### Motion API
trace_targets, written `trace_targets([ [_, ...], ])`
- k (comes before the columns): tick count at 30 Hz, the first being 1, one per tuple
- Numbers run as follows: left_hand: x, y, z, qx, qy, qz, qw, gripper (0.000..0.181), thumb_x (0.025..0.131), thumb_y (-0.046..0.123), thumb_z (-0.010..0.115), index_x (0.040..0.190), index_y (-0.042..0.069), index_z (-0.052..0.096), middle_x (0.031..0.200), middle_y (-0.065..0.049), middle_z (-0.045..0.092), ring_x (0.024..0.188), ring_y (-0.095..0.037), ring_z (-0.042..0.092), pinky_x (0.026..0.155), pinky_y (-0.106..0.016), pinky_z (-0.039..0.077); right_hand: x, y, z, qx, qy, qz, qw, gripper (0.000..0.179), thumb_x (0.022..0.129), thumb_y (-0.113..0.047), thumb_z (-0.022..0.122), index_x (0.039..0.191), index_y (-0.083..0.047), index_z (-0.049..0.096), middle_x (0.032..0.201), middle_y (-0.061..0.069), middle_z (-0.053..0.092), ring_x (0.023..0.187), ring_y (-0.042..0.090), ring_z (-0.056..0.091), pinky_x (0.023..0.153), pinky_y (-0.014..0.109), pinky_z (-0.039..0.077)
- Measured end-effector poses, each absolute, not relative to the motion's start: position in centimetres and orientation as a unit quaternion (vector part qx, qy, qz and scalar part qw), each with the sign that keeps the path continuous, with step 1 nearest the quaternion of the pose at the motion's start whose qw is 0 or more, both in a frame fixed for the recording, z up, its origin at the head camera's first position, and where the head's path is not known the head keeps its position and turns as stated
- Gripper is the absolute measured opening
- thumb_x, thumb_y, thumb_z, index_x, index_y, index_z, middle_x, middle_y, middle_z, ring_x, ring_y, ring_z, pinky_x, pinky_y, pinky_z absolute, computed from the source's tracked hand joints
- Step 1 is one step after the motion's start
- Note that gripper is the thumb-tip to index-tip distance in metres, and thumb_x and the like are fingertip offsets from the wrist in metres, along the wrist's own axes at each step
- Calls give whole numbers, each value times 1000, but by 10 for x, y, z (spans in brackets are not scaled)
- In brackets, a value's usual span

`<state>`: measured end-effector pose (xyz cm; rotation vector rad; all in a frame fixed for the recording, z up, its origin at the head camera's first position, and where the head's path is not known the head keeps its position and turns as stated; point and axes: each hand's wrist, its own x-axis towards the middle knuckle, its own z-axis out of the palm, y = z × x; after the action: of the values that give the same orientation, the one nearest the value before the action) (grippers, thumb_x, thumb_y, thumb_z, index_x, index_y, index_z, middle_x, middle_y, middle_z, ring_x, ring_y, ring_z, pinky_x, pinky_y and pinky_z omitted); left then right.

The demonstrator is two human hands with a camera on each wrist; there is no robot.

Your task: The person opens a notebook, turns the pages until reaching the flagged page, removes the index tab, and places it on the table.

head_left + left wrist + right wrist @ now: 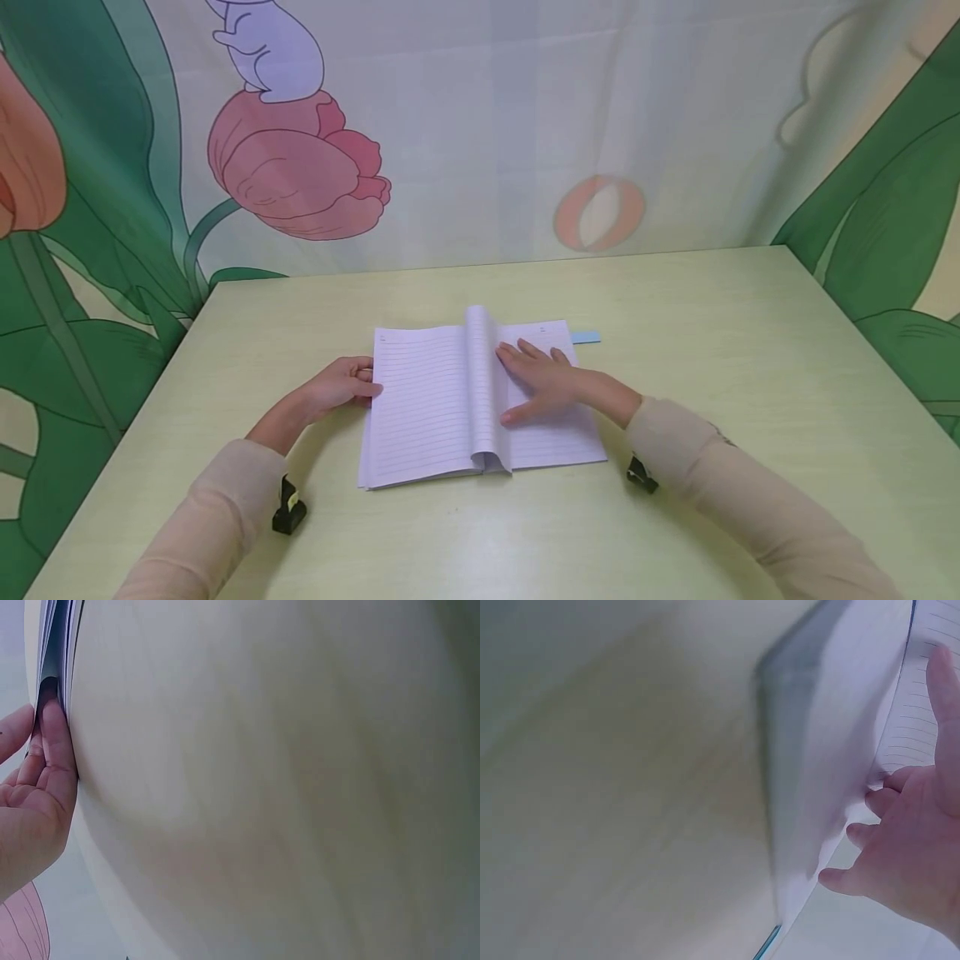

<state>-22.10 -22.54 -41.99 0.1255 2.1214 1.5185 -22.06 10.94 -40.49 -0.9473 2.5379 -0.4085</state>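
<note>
A lined notebook (pixel 420 408) lies open on the table, one leaf (pixel 480 375) curling up along its middle. At the left edge my left hand (pixel 339 388) pinches some leaves, thumb on top and fingers underneath. The left wrist view has the fingers of this hand (pixel 41 787) between the notebook's page edges (pixel 66 652). My right hand (pixel 546 385) rests spread on the right page, fingertips beside the curled leaf. In the right wrist view the right hand (pixel 907 847) lies with straight fingers over the notebook page (pixel 832 750).
A light blue strip (pixel 586 337) sticks out past the notebook's upper right edge. The pale wooden table (pixel 720 333) extends around the notebook. Behind it hangs a printed curtain (pixel 465 150). Black wrist devices (pixel 288 507) sit under both sleeves.
</note>
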Motion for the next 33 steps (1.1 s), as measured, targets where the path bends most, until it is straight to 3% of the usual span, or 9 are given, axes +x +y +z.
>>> trace_targets([
  [5,-222,-225,-420,43,788,556,262,41,90,0,50,127,-14,39,94,-8,65,75,-11,57,68,-25,48,-219,98,-402,-348,903,-154,198,97,81,-53,59,146,-3,6,151,13,5,136,33,-1,100,63,5],
  [10,-222,-223,-419,22,794,549,260,37,98,17,42,120,-11,45,87,-5,61,75,-13,55,69,-25,48,-218,89,-402,-354,900,-155,201,95,83,-52,57,146,-2,6,151,15,5,136,34,0,100,63,6],
  [18,-222,-223,-417,12,790,553,265,57,100,38,26,126,-10,40,93,-10,59,80,-16,54,72,-25,48,-215,76,-401,-360,892,-160,220,94,84,-54,54,146,-7,2,152,10,3,137,31,-3,101,61,5],
  [25,-228,-227,-424,-13,786,557,268,70,95,54,22,130,-4,38,102,-11,60,86,-16,56,76,-28,48,-210,67,-401,-374,887,-156,222,91,84,-55,54,147,-10,6,152,9,2,137,30,-2,102,60,5],
  [33,-223,-226,-417,10,780,565,268,70,96,50,23,129,-11,35,100,-11,60,83,-14,57,74,-27,48,-204,57,-401,-393,881,-120,235,84,84,-57,52,148,-19,11,152,11,-4,137,29,-4,102,59,5],
])
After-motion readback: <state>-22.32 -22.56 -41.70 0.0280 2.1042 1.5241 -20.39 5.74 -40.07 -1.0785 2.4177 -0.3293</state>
